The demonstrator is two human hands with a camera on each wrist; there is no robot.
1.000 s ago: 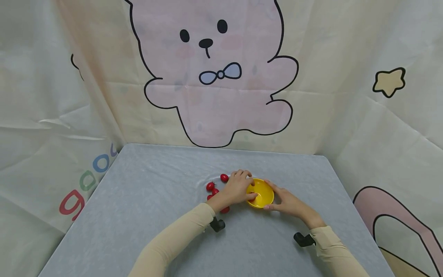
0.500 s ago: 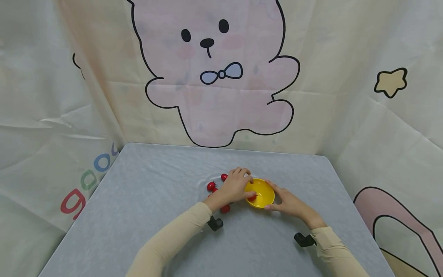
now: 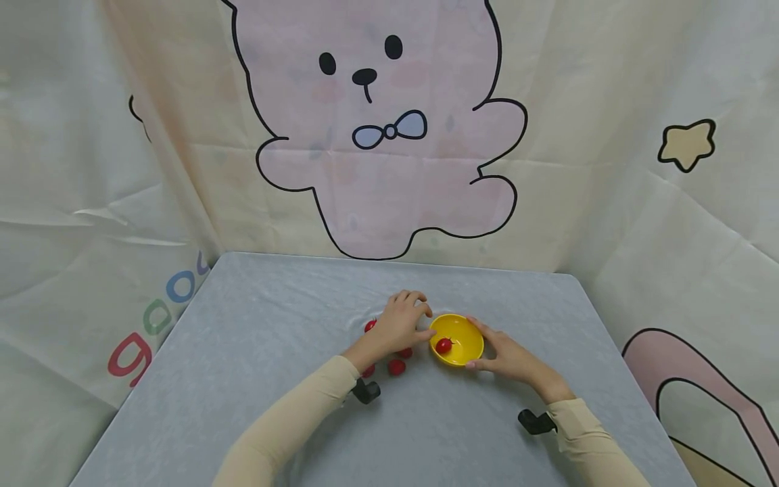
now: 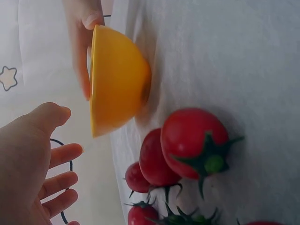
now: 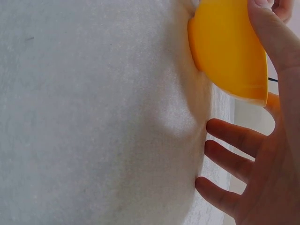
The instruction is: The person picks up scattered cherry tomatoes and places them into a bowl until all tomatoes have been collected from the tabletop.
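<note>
Roughly centre of grey table (image 3: 255,352): yellow bowl (image 3: 458,338), upright, used as landmark. One cherry tomato in bowl (image 3: 443,345), lying against near-left inner wall. Right hand (image 3: 505,355) on bowl's right side, thumb along far-right rim, index fingertip at near-right rim, remaining fingers (image 5: 229,140) spread and straight, tips on tablecloth just right of bowl; steadies bowl without curling round it. Left hand (image 3: 398,325) just left of bowl, fingers loosely bent and slightly spread, holds nothing, thumb tip near bowl's left rim, not clearly touching. Loose cherry tomatoes (image 3: 397,366) left of bowl on cloth: one near-left, one just beside bowl's left wall under left hand, others partly hidden by hand and wrist; left wrist view confirms cluster with green stems (image 4: 192,145) close to bowl's outer wall (image 4: 117,79). Behind bowl, cartoon bear backdrop (image 3: 377,135) hanging as wall. Cream sleeves (image 3: 286,433) on both forearms, black wrist mounts near bowl's front.
</note>
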